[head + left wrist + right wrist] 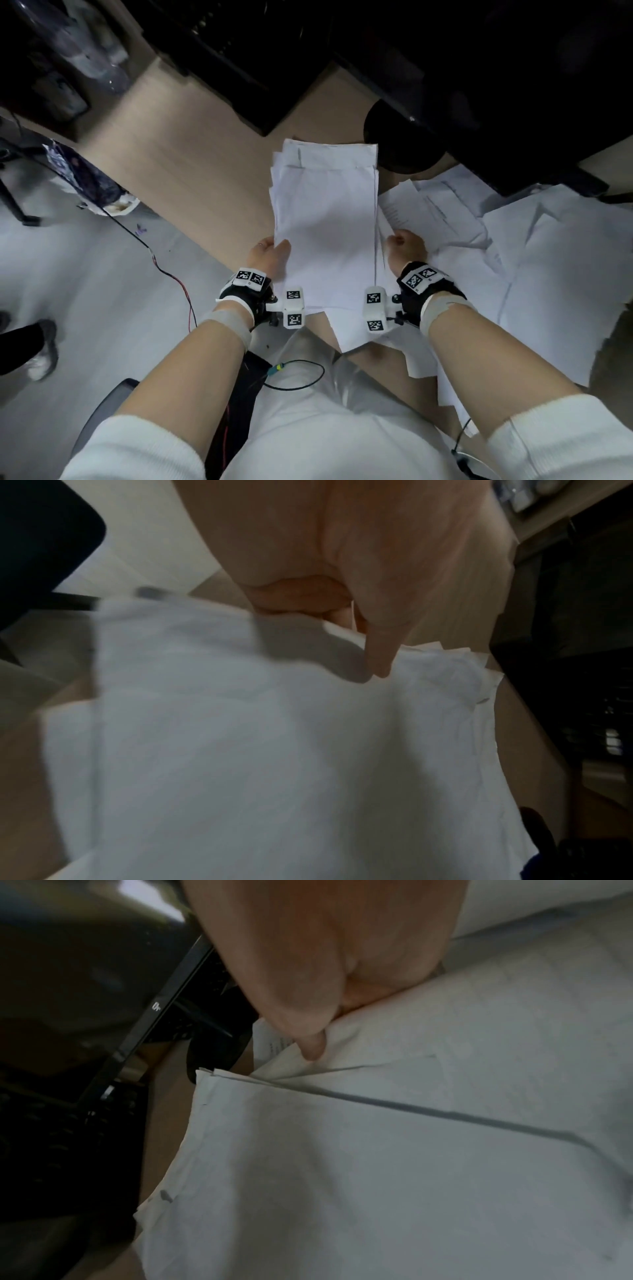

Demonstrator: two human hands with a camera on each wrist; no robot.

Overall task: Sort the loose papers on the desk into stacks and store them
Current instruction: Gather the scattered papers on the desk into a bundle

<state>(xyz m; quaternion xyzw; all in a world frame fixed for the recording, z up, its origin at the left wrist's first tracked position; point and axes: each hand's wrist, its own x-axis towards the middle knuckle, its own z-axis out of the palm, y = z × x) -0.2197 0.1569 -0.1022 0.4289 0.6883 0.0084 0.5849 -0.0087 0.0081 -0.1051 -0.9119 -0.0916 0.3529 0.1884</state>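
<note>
A stack of white papers (pixel 325 219) is held over the wooden desk (pixel 191 171), its sheets unevenly aligned at the far end. My left hand (pixel 270 251) grips the stack's left edge, thumb on top (pixel 380 653), fingers underneath. My right hand (pixel 404 246) pinches a sheet beside the stack's right edge; in the right wrist view the thumb (pixel 313 1045) presses into folded paper (pixel 377 1123). More loose papers (pixel 513 240) lie spread over the desk to the right, some printed.
A black keyboard (pixel 239 51) and a monitor with its round base (pixel 404 137) stand at the back of the desk. Red and black cables (pixel 171 274) trail over the floor on the left. A chair (pixel 102 411) is at lower left.
</note>
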